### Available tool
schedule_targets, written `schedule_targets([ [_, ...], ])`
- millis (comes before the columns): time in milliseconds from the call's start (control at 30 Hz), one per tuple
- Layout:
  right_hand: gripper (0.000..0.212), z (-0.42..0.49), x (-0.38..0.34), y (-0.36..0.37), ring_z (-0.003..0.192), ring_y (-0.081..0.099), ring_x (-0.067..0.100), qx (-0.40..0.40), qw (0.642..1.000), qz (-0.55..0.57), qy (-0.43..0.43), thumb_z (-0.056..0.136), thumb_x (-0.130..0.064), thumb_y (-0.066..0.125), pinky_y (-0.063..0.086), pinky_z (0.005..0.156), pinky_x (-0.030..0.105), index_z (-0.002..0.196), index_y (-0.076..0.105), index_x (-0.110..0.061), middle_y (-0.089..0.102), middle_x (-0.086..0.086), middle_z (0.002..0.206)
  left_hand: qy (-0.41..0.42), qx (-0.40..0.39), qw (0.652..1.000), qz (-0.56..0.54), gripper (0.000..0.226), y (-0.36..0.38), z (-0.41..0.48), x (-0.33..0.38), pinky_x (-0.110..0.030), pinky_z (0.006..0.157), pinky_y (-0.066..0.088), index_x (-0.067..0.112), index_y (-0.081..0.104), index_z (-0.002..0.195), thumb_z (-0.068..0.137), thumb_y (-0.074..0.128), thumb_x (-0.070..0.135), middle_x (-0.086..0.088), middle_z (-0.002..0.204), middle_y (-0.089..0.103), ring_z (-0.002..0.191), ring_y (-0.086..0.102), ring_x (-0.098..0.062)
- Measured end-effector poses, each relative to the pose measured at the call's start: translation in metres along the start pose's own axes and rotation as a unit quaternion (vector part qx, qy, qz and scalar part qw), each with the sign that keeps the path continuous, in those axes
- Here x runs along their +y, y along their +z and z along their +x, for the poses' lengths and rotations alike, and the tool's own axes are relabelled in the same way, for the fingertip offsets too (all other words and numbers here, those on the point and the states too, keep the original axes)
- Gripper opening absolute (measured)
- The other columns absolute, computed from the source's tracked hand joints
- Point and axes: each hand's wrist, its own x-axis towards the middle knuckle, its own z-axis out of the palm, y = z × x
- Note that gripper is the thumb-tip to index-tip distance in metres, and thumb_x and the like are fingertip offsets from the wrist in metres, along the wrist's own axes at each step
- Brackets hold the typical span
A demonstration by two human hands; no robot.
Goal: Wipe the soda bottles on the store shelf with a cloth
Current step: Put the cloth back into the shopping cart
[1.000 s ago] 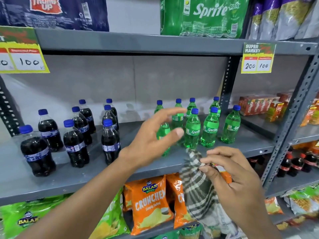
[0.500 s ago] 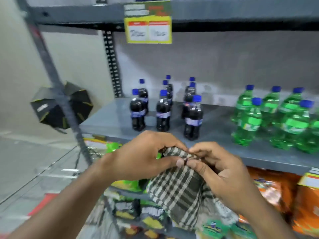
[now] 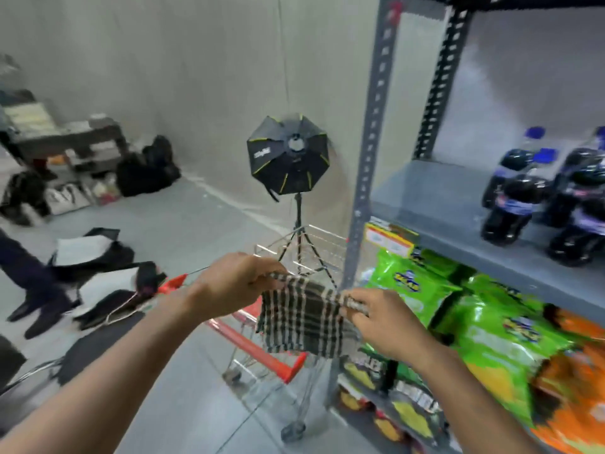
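Observation:
A dark green and white checked cloth (image 3: 302, 317) hangs spread between my two hands, in front of the shelf's left end. My left hand (image 3: 234, 281) pinches its upper left corner and my right hand (image 3: 383, 321) pinches its upper right corner. Dark cola bottles with blue caps (image 3: 514, 194) stand on the grey shelf (image 3: 435, 204) at the right edge of the view, well above and right of my hands. The green soda bottles are out of view.
A red wire shopping trolley (image 3: 262, 348) stands under the cloth, left of the rack's grey upright post (image 3: 366, 178). Behind it is a black softbox on a tripod (image 3: 288, 155). Green and orange snack bags (image 3: 491, 335) fill the lower shelf. Bags and clutter (image 3: 98, 273) lie on the floor at left.
The view has swung left, away from the bottles. My left hand joined the right on the cloth, then both hands pulled apart and spread it flat.

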Motion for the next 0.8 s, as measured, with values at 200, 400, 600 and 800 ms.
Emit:
schedule_targets([
  [200, 0.047, 0.085, -0.049, 0.104, 0.077, 0.07, 0.019, 0.026, 0.996, 0.007, 0.085, 0.089, 0.001, 0.054, 0.053, 0.073, 0.028, 0.128, 0.068, -0.021, 0.074, 0.012, 0.116, -0.089, -0.026, 0.994, -0.057, 0.014, 0.021, 0.005, -0.129, -0.024, 0.07, 0.052, 0.014, 0.07, 0.105, 0.097, 0.059, 0.012, 0.001, 0.092, 0.072, 0.084, 0.068, -0.018],
  [400, 0.053, 0.114, -0.062, 0.171, 0.089, 0.067, 0.006, 0.092, 0.992, 0.023, 0.08, 0.088, 0.013, 0.054, 0.053, 0.103, 0.033, 0.13, 0.065, -0.017, 0.065, 0.006, 0.132, -0.111, -0.027, 0.989, -0.09, 0.016, 0.06, -0.005, -0.207, -0.04, 0.073, 0.057, 0.018, 0.062, 0.11, 0.102, 0.049, 0.013, -0.002, 0.094, 0.07, 0.082, 0.065, -0.019],
  [600, 0.059, 0.083, -0.047, 0.263, 0.151, 0.026, 0.02, -0.103, 0.989, -0.095, 0.046, 0.096, 0.004, 0.047, 0.016, 0.121, 0.028, 0.148, 0.044, -0.024, 0.034, 0.002, 0.16, -0.088, -0.142, 0.985, -0.052, 0.036, 0.111, -0.071, -0.254, -0.033, 0.097, 0.051, 0.028, 0.057, 0.125, 0.097, 0.048, 0.006, 0.002, 0.138, 0.062, 0.119, 0.06, -0.017],
  [800, 0.058, 0.07, -0.041, 0.282, 0.128, 0.058, 0.025, -0.129, 0.976, -0.176, -0.002, 0.076, -0.013, 0.079, 0.054, 0.099, 0.043, 0.127, 0.065, -0.037, 0.062, -0.003, 0.139, -0.004, -0.135, 0.989, 0.053, 0.042, 0.144, -0.097, -0.273, -0.031, 0.118, 0.021, 0.019, 0.054, 0.138, 0.098, 0.051, 0.009, 0.0, 0.162, 0.035, 0.152, 0.028, -0.022],
])
